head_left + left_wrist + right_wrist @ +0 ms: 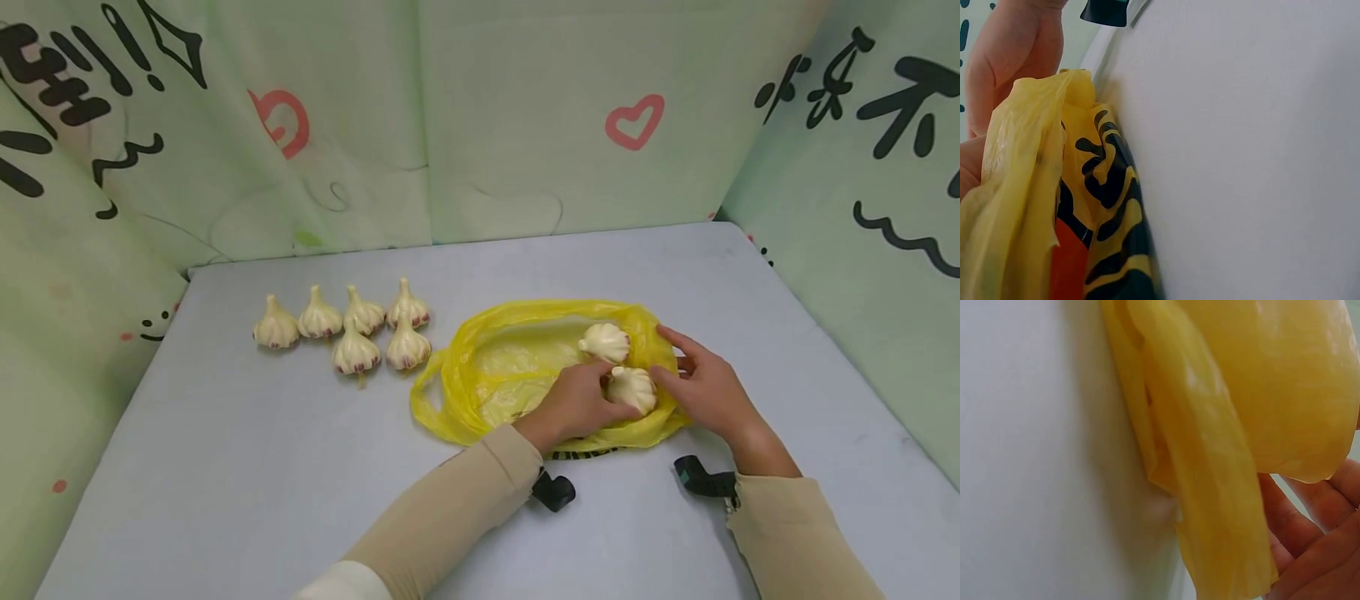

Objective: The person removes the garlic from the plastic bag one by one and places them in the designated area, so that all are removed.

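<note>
A yellow plastic bag [517, 312] lies on the table with its mouth spread. Inside its right part, my left hand [573, 402] holds a white garlic bulb [633, 390] between thumb and fingers. Another garlic bulb [604, 342] rests just beyond it in the bag. At the bag's right rim, my right hand [708, 387] grips the plastic, thumb on the inner side and fingers outside. The left wrist view shows the bag's printed side [1110, 169]. In the right wrist view, folded yellow plastic [1210, 456] covers part of the right hand [1322, 550].
Several garlic bulbs [356, 350] stand in two loose rows left of the bag, stems mostly up. A bag handle loop [423, 400] reaches toward them. Pale printed curtains [487, 125] surround the back and sides of the white table [225, 467]. Black wrist cameras [555, 492] hang below both wrists.
</note>
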